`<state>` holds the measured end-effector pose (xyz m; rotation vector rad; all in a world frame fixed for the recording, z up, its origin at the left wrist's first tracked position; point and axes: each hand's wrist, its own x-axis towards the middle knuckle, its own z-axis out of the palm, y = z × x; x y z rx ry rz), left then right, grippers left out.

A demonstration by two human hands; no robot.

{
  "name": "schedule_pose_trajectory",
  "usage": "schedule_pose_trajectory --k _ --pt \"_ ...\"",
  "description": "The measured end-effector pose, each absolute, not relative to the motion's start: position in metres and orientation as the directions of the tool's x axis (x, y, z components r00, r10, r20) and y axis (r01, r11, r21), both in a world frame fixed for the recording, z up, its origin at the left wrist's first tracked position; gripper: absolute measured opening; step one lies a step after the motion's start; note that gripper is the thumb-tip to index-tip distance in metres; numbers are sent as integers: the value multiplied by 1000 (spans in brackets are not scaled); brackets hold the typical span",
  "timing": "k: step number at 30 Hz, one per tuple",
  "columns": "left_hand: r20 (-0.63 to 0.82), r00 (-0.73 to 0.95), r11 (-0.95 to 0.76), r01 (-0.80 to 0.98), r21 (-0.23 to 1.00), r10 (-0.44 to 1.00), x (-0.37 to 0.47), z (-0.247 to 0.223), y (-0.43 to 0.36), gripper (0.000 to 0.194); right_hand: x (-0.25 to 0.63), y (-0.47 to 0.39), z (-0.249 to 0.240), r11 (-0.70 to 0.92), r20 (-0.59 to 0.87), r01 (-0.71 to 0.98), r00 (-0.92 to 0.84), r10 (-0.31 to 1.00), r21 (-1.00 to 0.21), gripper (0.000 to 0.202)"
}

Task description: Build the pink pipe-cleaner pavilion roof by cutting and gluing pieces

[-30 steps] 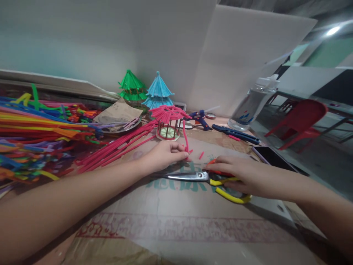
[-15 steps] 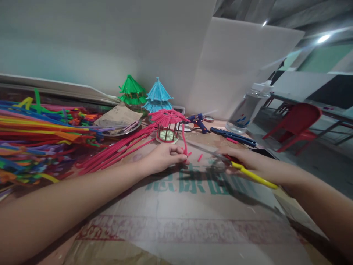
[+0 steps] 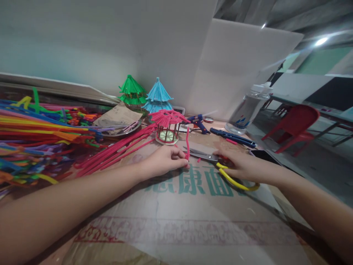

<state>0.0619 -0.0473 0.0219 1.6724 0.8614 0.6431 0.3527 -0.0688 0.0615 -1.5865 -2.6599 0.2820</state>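
Between the fingertips of my left hand [image 3: 168, 159] a pink pipe cleaner [image 3: 188, 141] is pinched, its free end standing up. My right hand [image 3: 238, 162] grips scissors [image 3: 202, 155] with yellow handles; their blades are parted and reach to the pipe cleaner beside my left fingertips. Just behind my left hand stands a small pavilion model [image 3: 167, 127] with a pink pipe-cleaner roof, brown posts and a pale base. A short pink offcut [image 3: 199, 160] lies under the blades on the cardboard.
Pink pipe cleaners [image 3: 118, 150] and a multicoloured heap [image 3: 41, 136] lie at left. Green [image 3: 131, 90] and blue [image 3: 158, 95] roofed models stand behind. A glue gun [image 3: 200, 123], dark blue tool [image 3: 233, 137], clear bottle [image 3: 246, 108] and phone [image 3: 264, 156] line the back right.
My right hand has brought the scissors leftward to the pipe cleaner, and their blades now show clearly parted. My left hand keeps its pinch, with the pipe cleaner's upper end shifted slightly right.
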Motion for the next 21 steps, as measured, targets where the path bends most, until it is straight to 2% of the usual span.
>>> schedule_pose_trajectory --k 2,4,6,8,10,13,17,21 --pt "6 606 -171 215 961 796 61 20 -47 13 346 -72 67 487 6 856 -494 869 -175 39" --pt "22 623 -203 222 954 782 62 19 -47 13 335 -75 74 445 104 850 -434 895 -282 36" --pt "28 632 -237 248 939 774 62 18 -47 14 319 -78 79 330 116 766 -321 940 -552 38" --pt "33 634 -270 281 921 773 63 18 -48 16 300 -79 78 206 62 496 -291 955 -844 41" --pt "54 637 -313 301 901 769 63 17 -48 16 282 -75 75 88 21 220 -293 956 -971 40" --pt "94 653 -371 300 879 751 63 16 -49 13 263 -67 69 -20 -21 5 -342 940 -1000 36" --pt "107 665 -387 289 876 739 63 18 -49 13 256 -61 64 -42 -2 -102 -360 933 -994 29" --pt "109 668 -389 287 875 736 63 20 -51 13 259 -64 65 -24 48 -176 -396 917 -984 35"
